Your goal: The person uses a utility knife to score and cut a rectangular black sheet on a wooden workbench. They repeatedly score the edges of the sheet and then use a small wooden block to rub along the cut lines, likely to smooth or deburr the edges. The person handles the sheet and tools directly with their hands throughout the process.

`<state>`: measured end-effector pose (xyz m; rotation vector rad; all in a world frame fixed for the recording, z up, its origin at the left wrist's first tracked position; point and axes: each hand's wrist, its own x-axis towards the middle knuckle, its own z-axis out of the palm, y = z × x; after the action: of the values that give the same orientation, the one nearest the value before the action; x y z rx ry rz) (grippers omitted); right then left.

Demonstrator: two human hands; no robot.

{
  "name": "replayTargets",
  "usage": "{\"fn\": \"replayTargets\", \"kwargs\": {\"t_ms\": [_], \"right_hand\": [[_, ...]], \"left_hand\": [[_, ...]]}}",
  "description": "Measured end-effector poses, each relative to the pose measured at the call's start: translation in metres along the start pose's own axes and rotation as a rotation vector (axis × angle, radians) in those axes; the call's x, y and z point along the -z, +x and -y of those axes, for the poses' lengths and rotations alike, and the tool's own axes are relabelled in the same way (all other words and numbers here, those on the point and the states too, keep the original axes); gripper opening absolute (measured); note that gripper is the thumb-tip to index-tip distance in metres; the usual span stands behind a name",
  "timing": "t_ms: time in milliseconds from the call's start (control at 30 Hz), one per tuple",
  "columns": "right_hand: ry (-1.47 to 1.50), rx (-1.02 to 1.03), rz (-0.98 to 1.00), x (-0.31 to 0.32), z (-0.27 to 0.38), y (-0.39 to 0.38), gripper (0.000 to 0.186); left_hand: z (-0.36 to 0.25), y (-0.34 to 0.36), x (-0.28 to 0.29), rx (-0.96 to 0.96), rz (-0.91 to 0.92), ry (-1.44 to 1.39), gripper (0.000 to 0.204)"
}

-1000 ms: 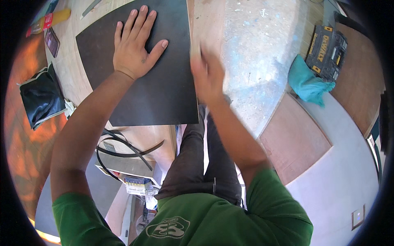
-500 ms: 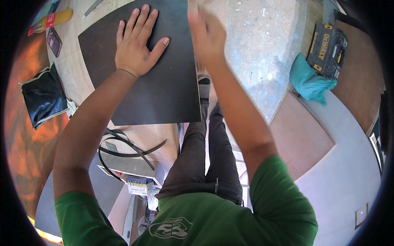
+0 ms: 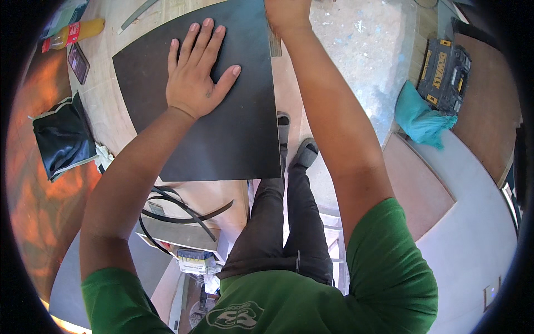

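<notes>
A: What has changed?
B: The right hand (image 3: 286, 14) has slid up the black sheet (image 3: 222, 128) edge on the wooden bench (image 3: 111, 119); grip possibly closed, cropped. The left hand (image 3: 196, 69) stays flat, open.

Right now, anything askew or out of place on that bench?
The black sheet overhangs the wooden bench edge, held flat by the left hand. Loose black strips curl off the bench front. Nothing spilled.

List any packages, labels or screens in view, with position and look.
Bottle: upper left on the bench, lying flat, yellow with a red label.
Phone: just below the bottle, dark rectangular screen.
Tool case: upper right, black and yellow box.
Small box: under the bench, blue and yellow.
</notes>
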<state>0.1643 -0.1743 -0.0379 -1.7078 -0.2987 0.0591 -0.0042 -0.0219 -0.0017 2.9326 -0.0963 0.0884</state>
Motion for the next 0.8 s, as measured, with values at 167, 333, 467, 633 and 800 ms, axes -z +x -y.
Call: {"fn": "replayTargets", "kwargs": {"t_ms": [167,333,467,633,800], "right_hand": [[0.097,-0.380,0.027,0.034,0.037,-0.193,0.056],[0.037,-0.327,0.082,0.055,0.048,-0.236,0.050],[0.012,-0.183,-0.004,0.006,0.017,-0.045,0.040],[-0.014,-0.241,-0.029,0.012,0.026,-0.088,0.040],[0.015,-0.464,0.165,0.073,0.058,-0.305,0.058]], "left_hand": [[0.005,-0.009,0.006,0.057,0.035,0.013,0.073],[0.003,-0.009,0.005,0.045,0.027,-0.002,0.073],[0.002,-0.002,0.001,0.004,-0.018,-0.012,0.072],[0.004,-0.004,-0.002,-0.001,-0.013,0.008,0.071],[0.005,-0.009,0.002,0.020,0.001,0.045,0.071]]}}
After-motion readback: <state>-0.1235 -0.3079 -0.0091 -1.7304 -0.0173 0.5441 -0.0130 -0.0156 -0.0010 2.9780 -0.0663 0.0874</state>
